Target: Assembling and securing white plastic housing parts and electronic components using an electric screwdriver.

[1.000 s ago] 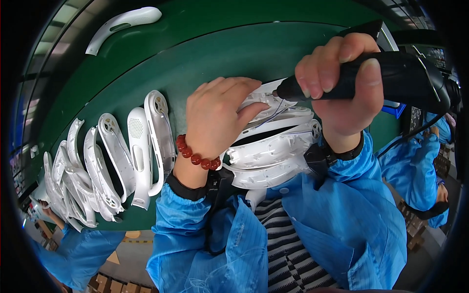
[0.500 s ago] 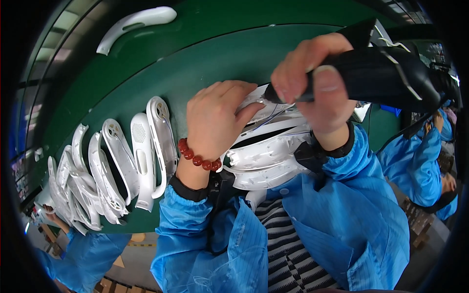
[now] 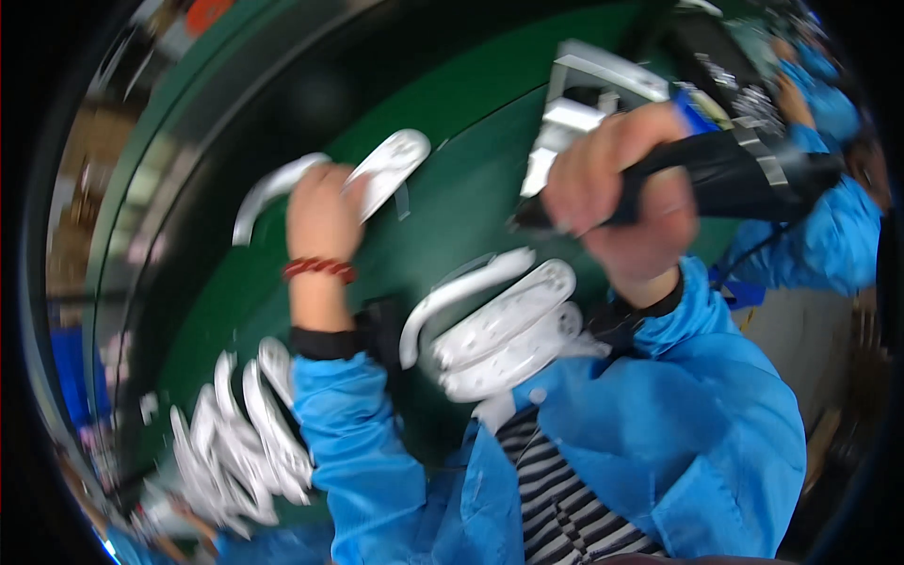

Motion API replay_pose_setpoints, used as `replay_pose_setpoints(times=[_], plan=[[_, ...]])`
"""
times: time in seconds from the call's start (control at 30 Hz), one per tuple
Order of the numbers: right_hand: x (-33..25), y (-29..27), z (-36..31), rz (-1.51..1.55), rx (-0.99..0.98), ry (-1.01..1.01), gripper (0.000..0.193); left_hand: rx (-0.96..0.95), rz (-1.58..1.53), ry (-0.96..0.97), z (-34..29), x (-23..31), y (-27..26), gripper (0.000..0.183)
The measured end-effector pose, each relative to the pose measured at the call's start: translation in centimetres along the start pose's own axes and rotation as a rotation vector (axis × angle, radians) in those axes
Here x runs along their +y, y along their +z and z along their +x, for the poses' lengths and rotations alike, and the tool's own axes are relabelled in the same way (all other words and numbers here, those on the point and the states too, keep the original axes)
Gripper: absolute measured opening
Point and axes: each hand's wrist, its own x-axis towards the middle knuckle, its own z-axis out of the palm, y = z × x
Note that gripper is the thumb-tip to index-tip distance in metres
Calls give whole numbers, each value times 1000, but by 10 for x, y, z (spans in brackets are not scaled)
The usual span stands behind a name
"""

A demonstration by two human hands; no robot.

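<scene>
My left hand [image 3: 325, 215] is at the far left of the table, its fingers closed on the near end of a white plastic shell [image 3: 400, 162] with a rounded end. A thin dangling piece, perhaps a wire, shows beside that shell. Another curved white shell [image 3: 268, 193] lies just left of the hand, partly hidden behind it. In my right hand [image 3: 626, 193] is a black electric screwdriver [image 3: 716, 177], its blurred tip pointing left, above the table and apart from the shells. Close to my body lie several white shells [image 3: 504, 325] side by side.
Several more white shells [image 3: 240, 443] stand in a row at the near left of the green table [image 3: 452, 202]. A white-and-grey fixture or box [image 3: 556, 118] sits at the far right. Another person in blue sleeves [image 3: 815, 240] is at the right.
My left hand has moved away from the shells before me to the far left, carrying one shell. The screwdriver tip has come off the shell. The view has turned and blurred.
</scene>
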Motion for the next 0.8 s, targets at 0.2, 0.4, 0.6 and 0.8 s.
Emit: replay_pose_setpoints(times=[0.2,0.4,0.6,0.8], plan=[[-34,-21,-42,-201,126,234,20,-436,173,-355,9,-174,13,62],[-56,-2,-48,-136,243,308,13,-363,272,-326,-21,-156,-23,21],[-46,12,-47,-184,174,402,18,72,234,-80,-35,-114,-53,62],[-35,15,-54,-205,111,334,18,118,66,125,-70,19,-57,55]])
